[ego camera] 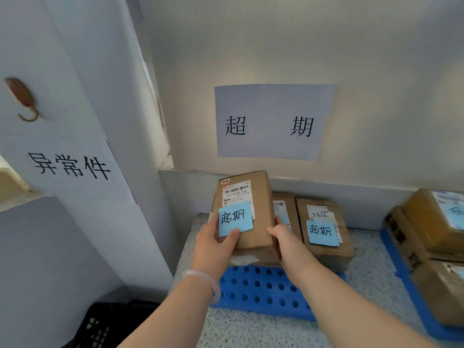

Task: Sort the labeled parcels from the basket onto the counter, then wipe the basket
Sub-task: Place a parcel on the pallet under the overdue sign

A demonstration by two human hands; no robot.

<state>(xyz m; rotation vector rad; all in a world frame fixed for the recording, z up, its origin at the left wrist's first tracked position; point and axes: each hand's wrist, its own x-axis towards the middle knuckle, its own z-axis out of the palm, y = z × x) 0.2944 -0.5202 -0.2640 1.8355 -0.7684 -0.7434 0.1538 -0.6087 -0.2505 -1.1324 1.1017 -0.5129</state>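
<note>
A pale wall rises behind a speckled counter (364,285), with a paper sign (273,121) taped to it reading 超期. On the pillar to my left, a second sign (70,167) reads 异常件, below a brown hook (23,99). I hold a brown cardboard parcel (256,197) between both hands, directly under the wall sign, its far end tipped up. My left hand (214,247) grips its near left corner, thumb pressed on a blue sticky note (234,218) handwritten 超期, the fingers curled out of sight underneath. My right hand (288,242) clasps the near right edge, thumb on top. Below the parcel lies another box (251,258) on a blue perforated mat (258,287); I cannot tell whether the two touch. Just right of my right hand sit two more parcels, a narrow one (286,207) and one with its own blue note (324,232). Further right, blurred boxes (426,222) are stacked on a second blue mat (401,272). A black basket (108,322) sits low at my left, beside the counter.
</note>
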